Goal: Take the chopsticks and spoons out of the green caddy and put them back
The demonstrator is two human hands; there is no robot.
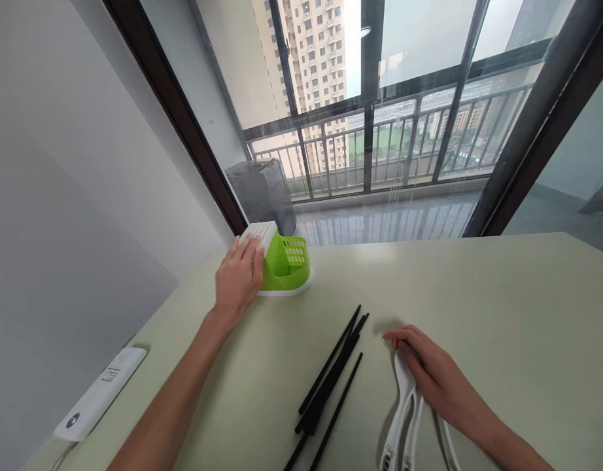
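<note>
My left hand [237, 278] is on a utensil holder [286, 281], a bright green basket with a white base and a white top part. Its fingers lie over the white part, and the thumb is against the near side. Down at the right, my right hand [429, 363] rests over several white spoons [397, 425] with printed handle ends. Its index finger stretches out to the left; the other fingers are partly hidden. The hand covers some of the spoons' bowls. Between my hands lie several black chopsticks [331, 386] in a loose bundle, with one chopstick a little apart.
All this is on a pale green table [502, 307]. A white power strip [103, 392] with a cord lies at the left edge by the wall. Beyond the table's far edge are a glass door, a balcony with a railing, and a grey box-like appliance [265, 193].
</note>
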